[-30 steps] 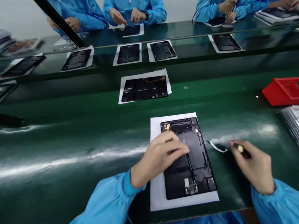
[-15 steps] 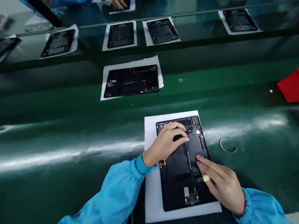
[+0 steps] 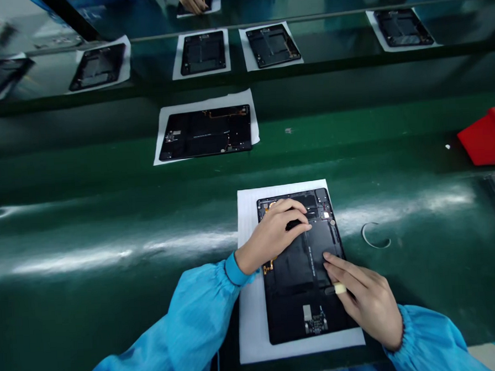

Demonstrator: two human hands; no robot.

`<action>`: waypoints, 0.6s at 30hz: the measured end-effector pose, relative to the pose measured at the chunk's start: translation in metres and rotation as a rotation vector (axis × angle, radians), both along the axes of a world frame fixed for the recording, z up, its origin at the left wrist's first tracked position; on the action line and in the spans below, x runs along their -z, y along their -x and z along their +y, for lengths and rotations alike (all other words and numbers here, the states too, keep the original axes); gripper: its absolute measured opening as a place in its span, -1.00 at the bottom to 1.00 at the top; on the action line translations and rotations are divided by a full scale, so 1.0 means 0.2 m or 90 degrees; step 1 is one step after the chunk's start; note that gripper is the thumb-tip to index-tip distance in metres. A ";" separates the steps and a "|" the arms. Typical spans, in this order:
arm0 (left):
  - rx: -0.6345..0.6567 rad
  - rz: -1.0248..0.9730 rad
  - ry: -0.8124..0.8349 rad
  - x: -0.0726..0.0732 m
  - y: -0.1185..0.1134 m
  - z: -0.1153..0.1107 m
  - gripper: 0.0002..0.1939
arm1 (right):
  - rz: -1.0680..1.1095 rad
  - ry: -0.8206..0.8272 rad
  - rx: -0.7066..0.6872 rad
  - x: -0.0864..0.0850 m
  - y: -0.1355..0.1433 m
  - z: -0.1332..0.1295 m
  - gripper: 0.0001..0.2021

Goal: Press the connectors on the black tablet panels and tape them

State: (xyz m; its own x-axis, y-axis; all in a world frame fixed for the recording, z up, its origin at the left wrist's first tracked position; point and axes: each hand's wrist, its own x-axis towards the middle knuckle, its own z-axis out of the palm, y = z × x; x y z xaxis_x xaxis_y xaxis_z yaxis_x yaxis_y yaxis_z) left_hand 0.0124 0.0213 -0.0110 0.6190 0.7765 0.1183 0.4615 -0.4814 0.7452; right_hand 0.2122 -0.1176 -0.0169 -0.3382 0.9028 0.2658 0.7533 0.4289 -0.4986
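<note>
Glossy green bench (image 3: 112, 303) under an opened black rectangular tablet (image 3: 291, 274)

It lies before you on a white rectangular sheet (image 3: 253, 318). Your bare left hand (image 3: 272, 231) arches over the tablet's upper part; whether its fingertips meet, I cannot tell. Your bare right hand (image 3: 367, 301) clamps a small dark, cream-banded tool (image 3: 339, 288) over the right side.

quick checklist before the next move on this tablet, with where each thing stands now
1. Tablet flat on sheet: ok.
2. Tool in right hand: ok.
3. Tool touching the tablet: cannot tell.
4. Tablet's upper part fully in view: not ok, left hand covers some of it.
5. Anything pinched in the left hand: cannot tell.
6. Strip clear of the tablet: ok, it lies beyond the sheet's right edge.
</note>
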 end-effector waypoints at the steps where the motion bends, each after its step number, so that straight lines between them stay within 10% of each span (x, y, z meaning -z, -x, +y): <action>1: 0.000 0.000 0.000 0.00 0.00 0.00 -0.93 | -0.001 -0.003 0.000 0.00 0.00 0.00 -0.70; 18: -0.011 -0.038 -0.009 0.01 -0.01 0.00 -0.79 | -0.304 -0.036 -0.158 -0.12 0.07 -0.01 -0.62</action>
State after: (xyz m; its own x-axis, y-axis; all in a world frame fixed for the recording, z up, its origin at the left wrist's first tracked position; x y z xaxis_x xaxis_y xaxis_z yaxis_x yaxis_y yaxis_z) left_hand 0.0135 0.0211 -0.0125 0.5977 0.7846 0.1648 0.4247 -0.4842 0.7650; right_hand 0.1988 -0.1191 0.0071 -0.6346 0.7690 0.0766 0.7630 0.6392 -0.0959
